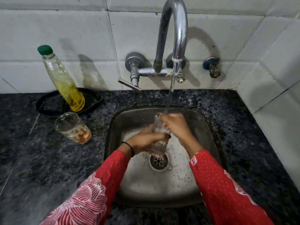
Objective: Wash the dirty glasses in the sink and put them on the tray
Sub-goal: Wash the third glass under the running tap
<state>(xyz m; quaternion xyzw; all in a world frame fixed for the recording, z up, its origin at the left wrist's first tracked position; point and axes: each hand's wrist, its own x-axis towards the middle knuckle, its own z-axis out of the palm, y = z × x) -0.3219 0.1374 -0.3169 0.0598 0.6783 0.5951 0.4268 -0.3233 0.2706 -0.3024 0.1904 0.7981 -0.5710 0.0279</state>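
One clear tall drinking glass (157,127) is held tilted over the square stainless-steel sink (129,114), rim uppermost, wet. The left hand (144,140) grips its lower half and the right hand (175,125) curls over its rim. One clear glass tumbler with brown residue (73,127) stands upright, just left of the sink. The black round tray (48,104) lies behind that tumbler.

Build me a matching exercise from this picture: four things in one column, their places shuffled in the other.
1 bottle
2 dirty glass
3 held glass
4 drain

A in the left hand and right hand, under the running tap
B at the sink bottom
C on the black tray
D on the counter, left of the sink

Pairs: 1-C, 2-D, 3-A, 4-B.
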